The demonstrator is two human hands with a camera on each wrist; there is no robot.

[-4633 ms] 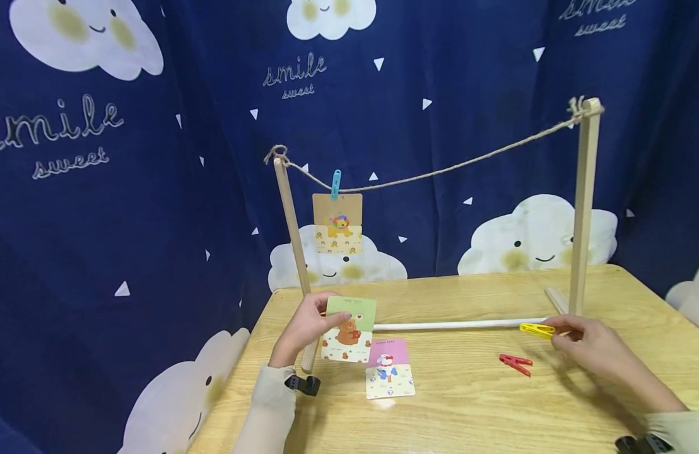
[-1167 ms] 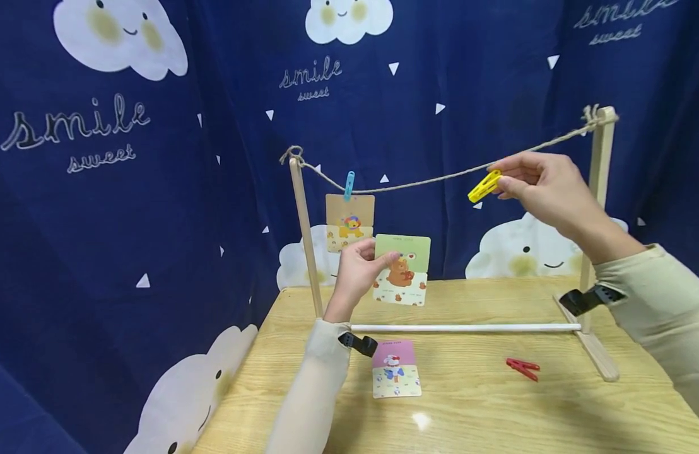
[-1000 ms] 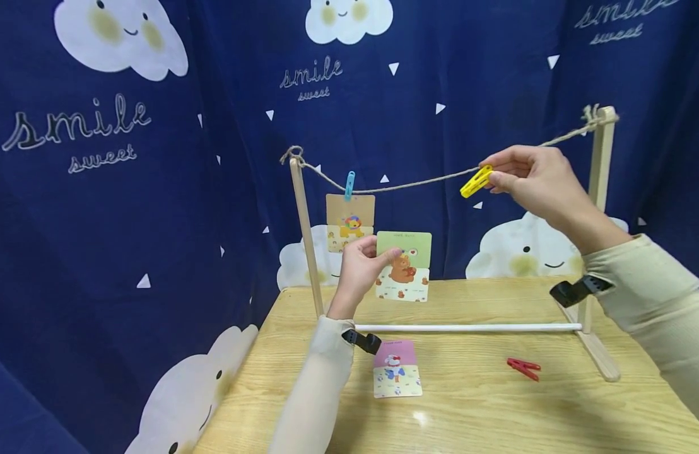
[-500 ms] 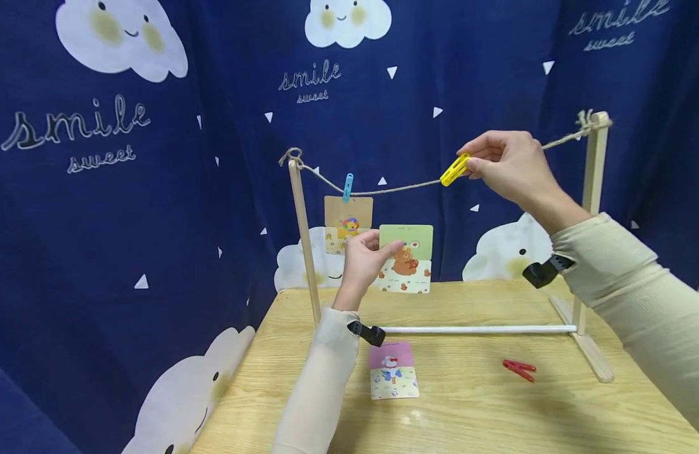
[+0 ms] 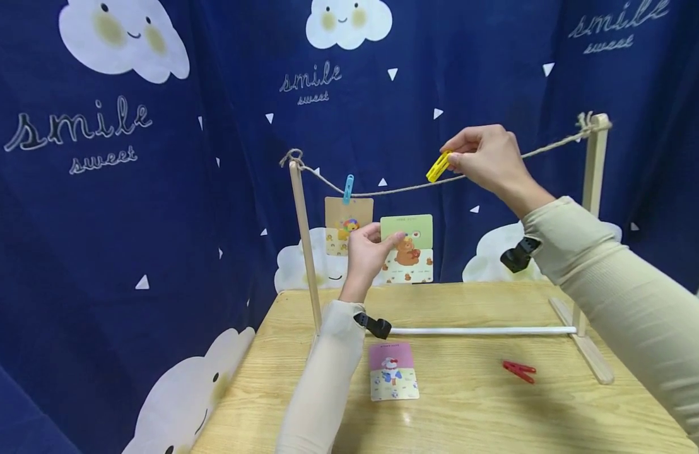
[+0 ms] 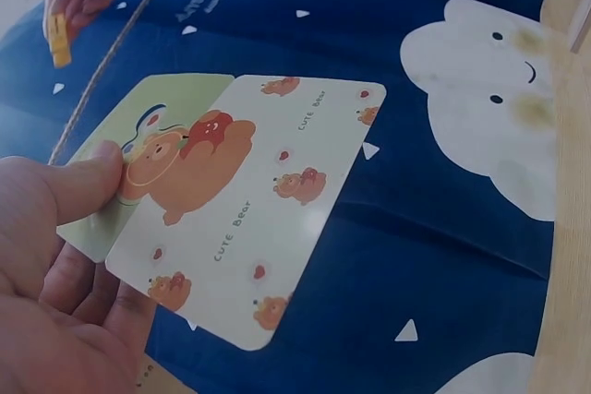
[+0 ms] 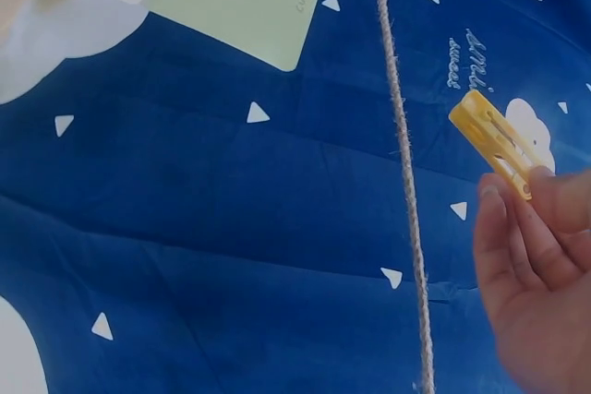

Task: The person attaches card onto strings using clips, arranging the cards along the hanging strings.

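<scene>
My left hand (image 5: 368, 255) pinches the left edge of a green-and-white bear card (image 5: 409, 249), thumb on its front. The card is upright, its top edge a little below the twine (image 5: 397, 189). Up and to the right, my right hand (image 5: 491, 157) pinches a yellow clothespin (image 5: 438, 166) by its handle end, the other end pointing down-left by the twine. In the right wrist view the yellow clothespin (image 7: 494, 140) is apart from the twine (image 7: 406, 163). A blue clothespin (image 5: 348, 189) holds a tan lion card (image 5: 338, 211) on the twine, partly behind my left hand.
Wooden posts (image 5: 592, 170) at both sides carry the twine, with a white rod (image 5: 486, 330) low between them. On the wooden table (image 5: 457, 410) lie a pink-and-cream card (image 5: 393, 372) and a red clothespin (image 5: 520, 371). A blue cloud-print curtain (image 5: 230, 94) hangs behind.
Both hands have risen from near the table with the bear card and yellow clothespin. Over the last second my right hand moved left and up, while my left lifted the card slightly.
</scene>
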